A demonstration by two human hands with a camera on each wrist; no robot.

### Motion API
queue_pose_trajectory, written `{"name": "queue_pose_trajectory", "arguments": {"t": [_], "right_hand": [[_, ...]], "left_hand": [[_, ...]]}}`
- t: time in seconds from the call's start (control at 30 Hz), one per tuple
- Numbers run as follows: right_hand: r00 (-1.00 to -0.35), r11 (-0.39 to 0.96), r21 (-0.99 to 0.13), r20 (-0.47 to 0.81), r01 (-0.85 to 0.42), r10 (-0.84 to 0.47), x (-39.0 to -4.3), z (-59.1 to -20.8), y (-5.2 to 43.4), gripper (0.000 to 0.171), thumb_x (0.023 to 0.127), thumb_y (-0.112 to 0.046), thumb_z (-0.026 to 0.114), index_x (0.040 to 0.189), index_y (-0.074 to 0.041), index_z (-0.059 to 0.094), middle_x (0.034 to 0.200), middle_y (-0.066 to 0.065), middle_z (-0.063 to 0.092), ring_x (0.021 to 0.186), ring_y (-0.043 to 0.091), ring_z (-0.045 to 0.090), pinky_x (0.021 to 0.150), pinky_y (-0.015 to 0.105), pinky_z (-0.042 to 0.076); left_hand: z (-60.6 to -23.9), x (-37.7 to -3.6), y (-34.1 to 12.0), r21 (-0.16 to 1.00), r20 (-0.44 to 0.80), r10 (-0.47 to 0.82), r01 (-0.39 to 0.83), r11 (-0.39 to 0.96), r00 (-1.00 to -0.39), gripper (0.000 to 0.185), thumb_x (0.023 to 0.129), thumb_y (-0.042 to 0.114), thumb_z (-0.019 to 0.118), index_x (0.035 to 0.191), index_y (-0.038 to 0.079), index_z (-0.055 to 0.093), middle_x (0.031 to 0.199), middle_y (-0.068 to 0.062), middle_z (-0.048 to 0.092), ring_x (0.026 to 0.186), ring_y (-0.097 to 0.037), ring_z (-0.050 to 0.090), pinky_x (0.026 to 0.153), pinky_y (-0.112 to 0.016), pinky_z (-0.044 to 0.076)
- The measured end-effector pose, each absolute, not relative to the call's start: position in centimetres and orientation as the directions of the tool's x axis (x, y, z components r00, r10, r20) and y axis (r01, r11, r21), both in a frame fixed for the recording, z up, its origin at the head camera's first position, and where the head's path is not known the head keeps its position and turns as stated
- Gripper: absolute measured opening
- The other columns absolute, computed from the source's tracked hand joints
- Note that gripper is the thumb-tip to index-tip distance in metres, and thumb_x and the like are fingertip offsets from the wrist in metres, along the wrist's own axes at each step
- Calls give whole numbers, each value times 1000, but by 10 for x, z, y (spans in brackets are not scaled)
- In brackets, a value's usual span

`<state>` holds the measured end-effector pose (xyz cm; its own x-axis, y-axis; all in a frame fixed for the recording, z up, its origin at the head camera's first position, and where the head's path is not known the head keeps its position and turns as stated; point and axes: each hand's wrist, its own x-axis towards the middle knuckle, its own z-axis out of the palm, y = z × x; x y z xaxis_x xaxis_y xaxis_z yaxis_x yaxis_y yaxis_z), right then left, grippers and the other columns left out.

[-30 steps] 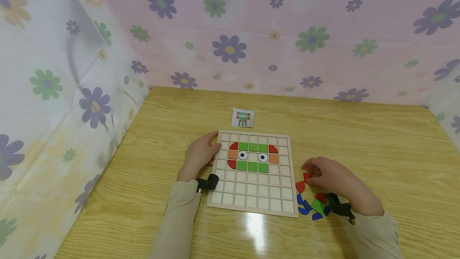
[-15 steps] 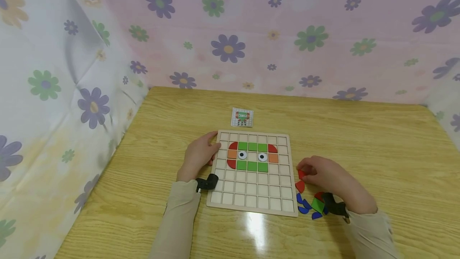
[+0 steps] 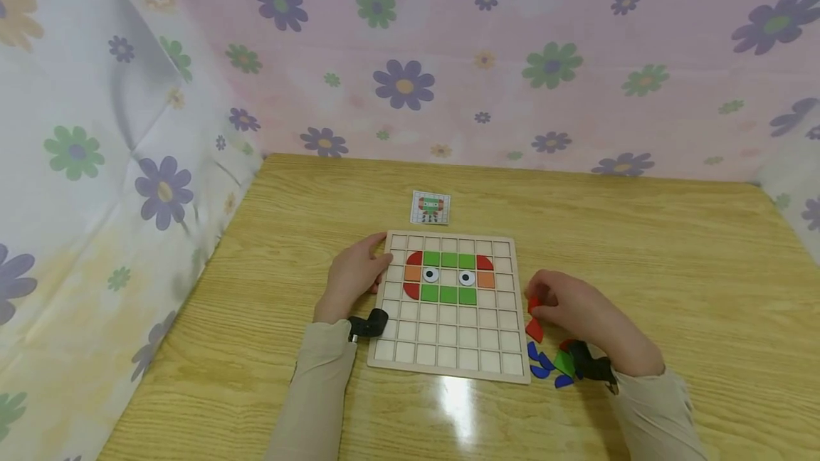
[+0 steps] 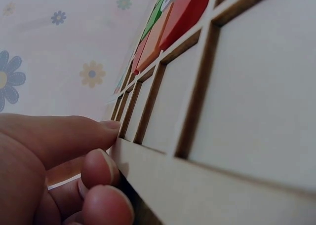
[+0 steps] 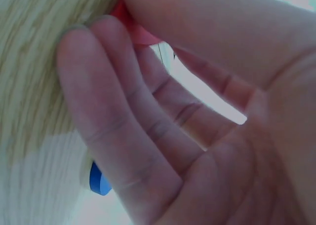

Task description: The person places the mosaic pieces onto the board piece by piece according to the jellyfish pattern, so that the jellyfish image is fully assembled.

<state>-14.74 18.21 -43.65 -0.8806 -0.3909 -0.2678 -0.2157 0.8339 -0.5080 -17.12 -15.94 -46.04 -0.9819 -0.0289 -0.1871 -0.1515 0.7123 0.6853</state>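
Head view is showing a person sitting at a light wooden desk [image 3: 640, 247] with a square pale wooden grid board [image 3: 451, 347] in the middle. The right hand [image 3: 576, 311] is hovering just beside the right edge of the board, and its fingers [image 3: 541, 283] are pinching a small red wooden piece [image 3: 532, 304]. The right wrist view is showing the same: the thumb and the fingertips [image 5: 79, 42] are curled together around the red piece [image 5: 131, 30], so they are clamped on it. The piece is lying at the far-left tip of this hand, very near to the board, and the free cells of the board are lying to the left of it. Its long axis I cannot tell, because the fingers are covering most of it. The right forearm is coming from the near right, with the wrist low over a small heap of blue, green and red flat pieces [image 3: 552, 365].

The left hand [image 3: 354, 277] is resting at the left edge of the board, fingers [image 4: 101, 168] loosely bent and touching the frame. A face of green, orange and red tiles with two round eyes [image 3: 448, 277] is filling the far rows. A small picture card [image 3: 430, 208] is lying beyond the board.
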Motion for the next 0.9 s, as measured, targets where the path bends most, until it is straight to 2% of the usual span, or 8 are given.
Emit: {"name": "queue_pose_trajectory", "arguments": {"t": [0.33,0.63,0.9], "right_hand": [[-906,832,-497,-186,-247,-380,-147,-436,182,16,82,-21,64,96,-16,58,82,-5,58,74,12,53,63,31,43],[-918,793,-555,-125,-249,-376,-145,-434,169,12,82,-24,65,93,-19,62,82,-6,59,74,13,53,65,30,44],[-928,783,-572,-98,-243,-359,-144,-440,157,14,82,-17,65,96,-17,64,91,-2,59,78,16,53,67,31,46]], "left_hand": [[-460,-171,-161,686,-202,-29,-163,709,-979,49,88,33,54,134,26,40,52,-1,56,39,-16,53,43,-29,41],[-460,-172,-159,697,-201,-26,-162,698,-979,49,88,33,53,135,26,40,53,-2,56,39,-16,53,43,-30,42],[-458,-171,-159,704,-214,-34,-179,687,-976,48,88,31,53,134,26,41,52,-2,56,40,-16,53,43,-29,42]]}}
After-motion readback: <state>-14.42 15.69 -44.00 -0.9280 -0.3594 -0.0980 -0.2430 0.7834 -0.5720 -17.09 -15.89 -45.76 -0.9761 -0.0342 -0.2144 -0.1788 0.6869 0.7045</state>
